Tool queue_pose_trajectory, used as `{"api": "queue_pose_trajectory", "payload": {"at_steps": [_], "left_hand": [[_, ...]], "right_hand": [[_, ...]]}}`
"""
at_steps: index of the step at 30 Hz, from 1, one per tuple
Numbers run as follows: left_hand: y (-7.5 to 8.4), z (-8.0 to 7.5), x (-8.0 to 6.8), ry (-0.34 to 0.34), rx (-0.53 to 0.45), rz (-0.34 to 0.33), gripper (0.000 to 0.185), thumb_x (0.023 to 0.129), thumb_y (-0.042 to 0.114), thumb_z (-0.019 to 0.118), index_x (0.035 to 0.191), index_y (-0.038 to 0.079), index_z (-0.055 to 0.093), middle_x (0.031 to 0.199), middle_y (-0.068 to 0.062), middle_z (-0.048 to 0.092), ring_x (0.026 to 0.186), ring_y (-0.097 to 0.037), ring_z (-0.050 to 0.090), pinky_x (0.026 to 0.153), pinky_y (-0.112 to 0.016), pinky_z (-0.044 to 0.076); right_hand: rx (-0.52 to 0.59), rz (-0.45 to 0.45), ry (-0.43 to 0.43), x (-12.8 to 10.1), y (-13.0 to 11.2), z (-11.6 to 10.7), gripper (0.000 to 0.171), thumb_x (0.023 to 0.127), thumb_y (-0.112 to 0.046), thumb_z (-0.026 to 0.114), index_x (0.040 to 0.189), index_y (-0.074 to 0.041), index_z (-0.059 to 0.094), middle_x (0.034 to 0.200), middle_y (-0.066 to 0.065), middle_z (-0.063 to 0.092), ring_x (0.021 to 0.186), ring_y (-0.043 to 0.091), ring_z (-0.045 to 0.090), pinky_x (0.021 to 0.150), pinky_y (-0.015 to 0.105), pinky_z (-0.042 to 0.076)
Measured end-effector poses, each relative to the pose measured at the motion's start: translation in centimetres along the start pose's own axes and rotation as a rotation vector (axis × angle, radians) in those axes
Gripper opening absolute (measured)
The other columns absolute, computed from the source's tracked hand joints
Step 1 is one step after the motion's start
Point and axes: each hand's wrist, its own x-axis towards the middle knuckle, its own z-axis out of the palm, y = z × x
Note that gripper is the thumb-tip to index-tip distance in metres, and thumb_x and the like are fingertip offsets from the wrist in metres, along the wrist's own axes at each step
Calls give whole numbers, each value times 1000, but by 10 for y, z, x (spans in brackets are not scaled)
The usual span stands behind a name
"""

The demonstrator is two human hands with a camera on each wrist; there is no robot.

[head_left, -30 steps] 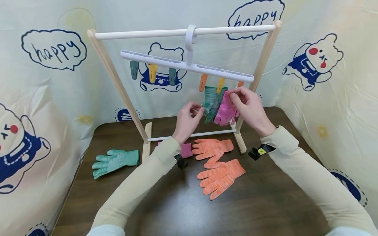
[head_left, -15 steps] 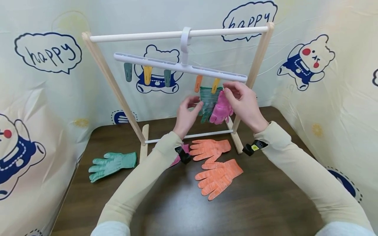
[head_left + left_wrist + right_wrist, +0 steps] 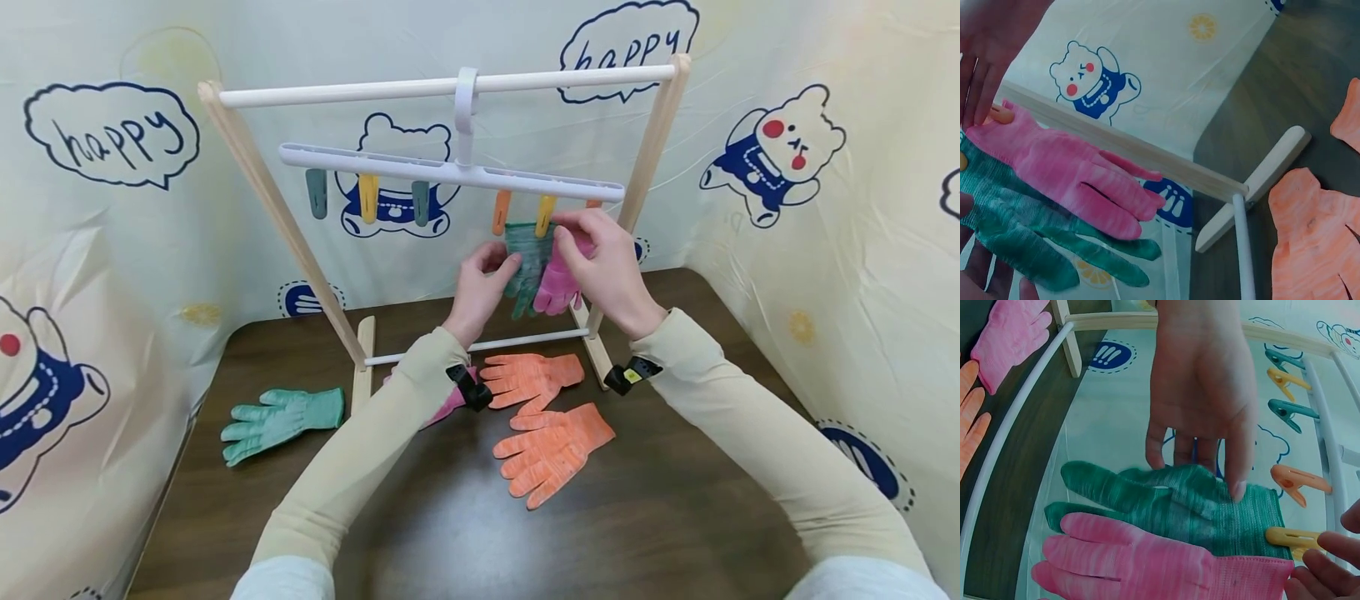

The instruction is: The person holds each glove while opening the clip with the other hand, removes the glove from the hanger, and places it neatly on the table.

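A green glove hangs by its cuff from a yellow clothespin. Beside it a pink glove hangs, its cuff gripped by an orange clothespin. My left hand is at the green glove's left edge, thumb in front of the fabric and fingers behind, loosely holding it. My right hand is in front of the pink cuff, with thumb and fingers apart beside the yellow clothespin; its fingers reach the edge of the pink cuff.
A white hanger tilts down to the right from the rack's top bar, with several more clothespins. On the table lie a green glove, a partly hidden pink glove and two orange gloves.
My right hand has moved left from the pink cuff's right side toward the yellow clothespin. My left hand loosened and now surrounds the green glove's edge. The hanger tilts slightly less.
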Motion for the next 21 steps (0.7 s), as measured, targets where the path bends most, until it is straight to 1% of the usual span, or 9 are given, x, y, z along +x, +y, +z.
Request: {"api": "queue_pose_trajectory", "payload": {"at_steps": [2,6,9,12,15,21], "left_hand": [[1,0,0,1,-9,9,28,104,20,65,124,0,67,118,-14,68,104,-19,59,89,-28,48],[3,0,-2,-9,-46,1,26,105,17,62,121,-2,67,115,-15,69,98,-15,61,86,-26,49],[5,0,-4,-27,-71,-19,25,106,17,60,121,-2,65,112,-16,70,94,-14,62,84,-26,50],[6,-3,-7,-37,-82,-25,25,106,17,59,121,-2,64,108,-15,71,90,-13,61,82,-26,50],[7,-6,-9,-41,-93,-25,24,107,17,59,121,-3,63,107,-14,70,89,-14,61,83,-26,50],[9,-11,-11,-36,-147,-58,25,107,18,58,123,-2,62,114,-16,71,95,-15,65,88,-29,52]], "right_hand": [[-11,-13,-10,0,1,1,28,106,-16,58,126,-1,71,122,15,67,113,26,62,98,46,50],[-33,-28,-35,1,4,2,27,106,-15,58,123,1,71,120,15,67,107,27,62,92,45,50],[-55,-31,-59,1,6,1,27,106,-15,57,123,2,71,121,16,67,106,28,63,92,46,51],[-75,-27,-76,2,8,0,28,106,-16,57,123,2,71,120,17,67,104,29,63,91,47,52],[-92,-8,-79,2,10,0,29,106,-18,58,124,2,70,118,17,67,103,29,64,91,47,53],[-127,29,-74,6,10,1,33,106,-21,59,129,1,67,117,18,67,107,30,63,92,46,53]]}}
